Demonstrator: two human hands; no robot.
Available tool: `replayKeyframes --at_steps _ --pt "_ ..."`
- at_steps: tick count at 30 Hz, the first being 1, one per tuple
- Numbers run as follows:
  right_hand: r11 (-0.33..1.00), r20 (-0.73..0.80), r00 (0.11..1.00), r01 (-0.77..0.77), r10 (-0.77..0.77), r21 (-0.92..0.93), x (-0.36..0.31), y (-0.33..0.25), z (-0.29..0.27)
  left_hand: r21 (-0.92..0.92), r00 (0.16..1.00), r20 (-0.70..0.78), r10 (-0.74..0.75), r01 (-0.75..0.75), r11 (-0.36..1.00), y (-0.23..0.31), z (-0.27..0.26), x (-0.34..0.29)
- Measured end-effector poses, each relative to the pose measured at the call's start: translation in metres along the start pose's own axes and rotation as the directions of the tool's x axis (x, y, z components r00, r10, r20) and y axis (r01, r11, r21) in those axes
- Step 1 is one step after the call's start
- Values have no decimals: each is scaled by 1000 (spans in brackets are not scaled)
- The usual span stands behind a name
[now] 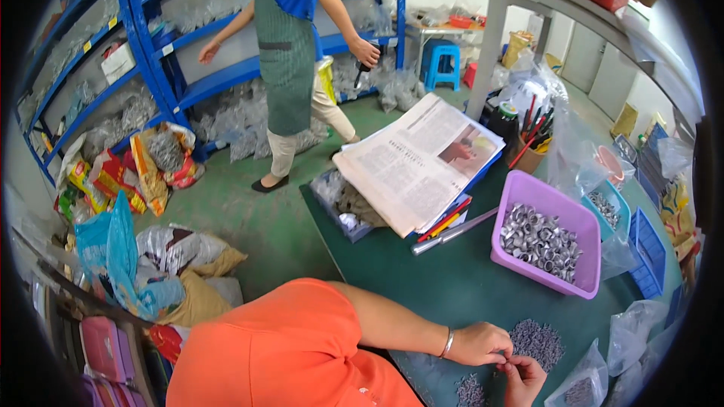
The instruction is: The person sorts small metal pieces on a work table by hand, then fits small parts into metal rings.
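Observation:
My left hand (pixel 477 342), a thin bracelet on its wrist, reaches across from my orange-sleeved shoulder to the near edge of the green table (pixel 445 279). My right hand (pixel 522 378) comes up from the lower edge and meets it. The fingertips of both hands pinch together on a small grey part, too small to make out. Just beyond them lies a loose pile of small grey parts (pixel 537 339). A smaller heap of grey parts (pixel 469 390) lies by my right wrist.
A purple bin (pixel 528 190) of silver rings stands behind the pile, next to a teal bin (pixel 608 207) and a blue tray (pixel 647 252). Newspapers (pixel 415 162) lie on the far side. Clear bags (pixel 582 384) sit at right. A person in a green apron (pixel 286 53) walks by blue shelves (pixel 151 38).

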State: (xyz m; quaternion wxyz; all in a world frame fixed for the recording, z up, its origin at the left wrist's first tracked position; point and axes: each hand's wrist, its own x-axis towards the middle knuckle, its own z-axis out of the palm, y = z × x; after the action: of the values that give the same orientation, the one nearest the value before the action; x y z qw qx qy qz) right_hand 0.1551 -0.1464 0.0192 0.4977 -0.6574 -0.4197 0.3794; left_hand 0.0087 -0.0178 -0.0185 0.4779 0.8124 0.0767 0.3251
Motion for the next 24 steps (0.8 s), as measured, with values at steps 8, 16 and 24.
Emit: replayKeyframes --at_steps 8,16,24 --pt "837 37 920 370 -389 -403 5 3 -2 1 999 -31 22 -22 1000 -1 2 2" --pt "796 17 887 423 -462 -433 5 2 -1 -148 998 -44 -36 29 989 -4 7 7" --pt "811 17 907 385 -421 -440 5 0 -3 -114 989 112 -94 106 988 7 -6 7"
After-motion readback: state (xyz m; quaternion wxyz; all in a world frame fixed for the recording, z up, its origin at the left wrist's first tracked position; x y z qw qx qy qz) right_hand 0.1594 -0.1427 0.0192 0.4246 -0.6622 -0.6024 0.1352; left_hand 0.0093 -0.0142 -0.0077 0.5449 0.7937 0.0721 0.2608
